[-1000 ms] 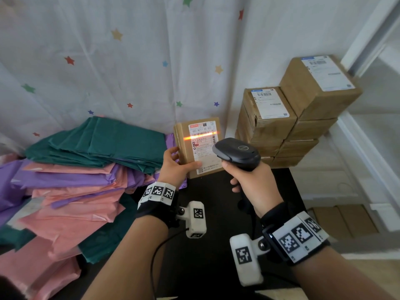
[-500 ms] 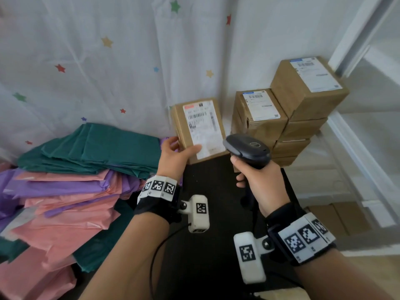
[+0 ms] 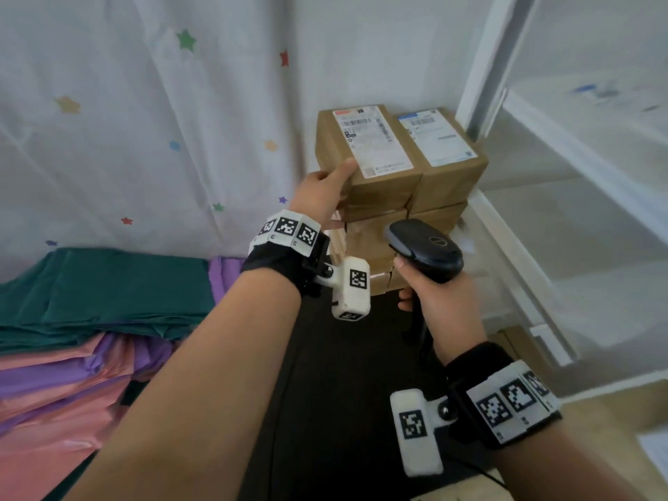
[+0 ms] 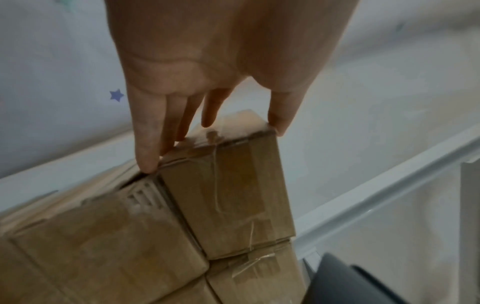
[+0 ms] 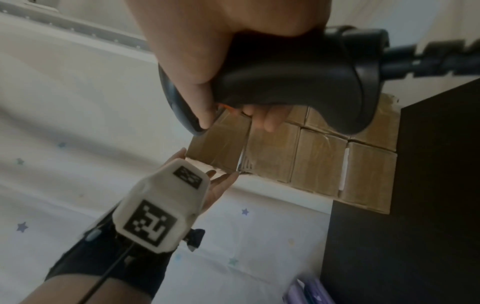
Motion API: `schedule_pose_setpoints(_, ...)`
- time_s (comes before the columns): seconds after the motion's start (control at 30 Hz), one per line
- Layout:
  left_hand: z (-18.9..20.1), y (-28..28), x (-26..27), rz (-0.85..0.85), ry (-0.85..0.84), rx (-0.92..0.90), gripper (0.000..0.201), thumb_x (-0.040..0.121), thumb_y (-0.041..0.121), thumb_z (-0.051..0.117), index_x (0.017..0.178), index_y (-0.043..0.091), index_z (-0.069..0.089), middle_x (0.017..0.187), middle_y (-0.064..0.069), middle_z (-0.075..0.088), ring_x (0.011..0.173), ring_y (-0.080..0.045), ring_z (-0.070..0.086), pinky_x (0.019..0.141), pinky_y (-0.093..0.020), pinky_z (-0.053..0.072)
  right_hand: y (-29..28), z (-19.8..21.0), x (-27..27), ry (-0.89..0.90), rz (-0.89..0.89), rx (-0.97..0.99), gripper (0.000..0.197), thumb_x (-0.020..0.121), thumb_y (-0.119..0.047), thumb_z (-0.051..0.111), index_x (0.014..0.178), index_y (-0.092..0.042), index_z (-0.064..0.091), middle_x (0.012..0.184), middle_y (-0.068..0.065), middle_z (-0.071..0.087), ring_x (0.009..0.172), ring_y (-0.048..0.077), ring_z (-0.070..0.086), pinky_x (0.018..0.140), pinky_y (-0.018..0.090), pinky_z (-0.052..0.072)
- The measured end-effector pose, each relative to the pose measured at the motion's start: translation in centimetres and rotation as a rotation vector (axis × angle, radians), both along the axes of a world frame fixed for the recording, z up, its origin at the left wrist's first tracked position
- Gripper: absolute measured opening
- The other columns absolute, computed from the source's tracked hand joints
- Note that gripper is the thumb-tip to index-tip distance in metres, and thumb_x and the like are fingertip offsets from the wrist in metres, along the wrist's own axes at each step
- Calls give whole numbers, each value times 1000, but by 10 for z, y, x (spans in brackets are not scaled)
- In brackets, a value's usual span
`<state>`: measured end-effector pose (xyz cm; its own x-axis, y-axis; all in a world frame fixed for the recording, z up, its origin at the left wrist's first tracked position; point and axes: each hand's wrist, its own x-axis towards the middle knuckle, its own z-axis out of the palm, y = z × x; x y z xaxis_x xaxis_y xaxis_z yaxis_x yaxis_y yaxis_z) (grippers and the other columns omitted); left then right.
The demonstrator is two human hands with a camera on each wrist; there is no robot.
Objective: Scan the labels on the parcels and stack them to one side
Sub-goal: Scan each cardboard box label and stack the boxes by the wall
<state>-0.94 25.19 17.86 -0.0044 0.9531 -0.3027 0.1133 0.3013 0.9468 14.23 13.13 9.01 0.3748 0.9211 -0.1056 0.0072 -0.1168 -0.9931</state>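
While the left hand (image 3: 321, 191) holds the cardboard parcel (image 3: 368, 150) by its near end — thumb on the top edge, fingers reaching under the lower edge — the box sits label-up on top of the stack of parcels (image 3: 401, 211) at the back right of the black table (image 3: 339, 385), close beside the blue-labelled parcel (image 3: 444, 146) that tops the neighbouring column. Judging by this, the parcel is all but placed and only the release remains; several boxes are already stacked, yet the heap of green, pink and purple mailer bags (image 3: 90, 320) to the left looks unprocessed, so much of the task appears to be left. The right hand (image 3: 441, 305) is wrapped around the handle of the black scanner (image 3: 423, 249), which points toward the stack with no beam visible. A second earlier the scanner's orange line lay across this parcel's label as it was held up over the table; half a second ago the beam was gone and the box was lifting rightward — now it has landed on the stack.
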Motion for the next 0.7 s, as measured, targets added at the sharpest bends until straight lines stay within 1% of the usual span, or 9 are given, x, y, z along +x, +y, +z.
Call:
schedule_pose_setpoints(0.1,-4,5,14,-26,84,-1,62,86,55,56,133,15,49,125,-5,59,110,-25,59,89,-46,54,2,-2,11,-3,-22,0,19,80,-40,78,91,-38,63,74,-23,70,65,-1,69,58,23,57)
schedule_pose_setpoints(0.27,-8,8,26,-4,220,88,62,90,54,48,138,15,44,131,-6,55,115,-27,55,100,-45,46,7,-4,22,14,-28,-14,15,80,-38,79,85,-36,65,66,-14,70,61,1,68,49,11,49)
schedule_pose_setpoints(0.37,-5,6,29,-18,254,86,63,91,54,45,139,15,42,133,-7,54,116,-27,54,101,-45,45,10,-6,23,21,-10,-33,20,78,-41,79,92,-36,65,69,-14,71,62,1,69,47,9,47)
schedule_pose_setpoints(0.47,-6,1,27,8,234,95,66,90,57,48,141,16,39,136,-6,52,120,-26,53,101,-44,45,9,-7,21,35,29,-43,25,77,-42,79,96,-36,64,69,-9,72,63,3,70,49,11,49)
schedule_pose_setpoints(0.53,-11,-6,26,79,208,148,77,86,59,54,147,18,28,143,-5,45,127,-24,48,104,-40,43,7,-6,21,33,61,-38,27,77,-42,80,99,-37,63,70,-10,73,64,3,70,49,11,49)
schedule_pose_setpoints(0.57,-13,-10,25,109,201,201,82,85,57,58,150,21,23,146,-3,42,129,-19,45,105,-34,40,6,-6,21,36,72,-27,28,77,-41,80,100,-37,64,71,-11,73,65,3,70,50,12,50)
schedule_pose_setpoints(0.6,-15,-13,25,121,202,261,80,86,54,60,150,24,22,147,0,42,129,-13,43,104,-28,37,6,-6,21,42,78,-17,29,77,-40,80,102,-36,64,72,-11,73,65,4,71,51,13,51)
schedule_pose_setpoints(0.63,-16,-15,25,113,204,303,77,87,49,60,150,27,23,146,2,44,129,-9,43,103,-25,37,5,-6,22,46,83,-15,31,77,-40,80,103,-35,65,73,-11,73,66,4,71,51,13,51)
schedule_pose_setpoints(0.7,-18,-15,25,69,206,316,69,91,40,58,150,29,23,143,1,48,128,-11,46,105,-29,40,4,-5,23,49,92,-21,33,77,-42,80,106,-32,66,71,-11,72,65,4,71,52,13,51)
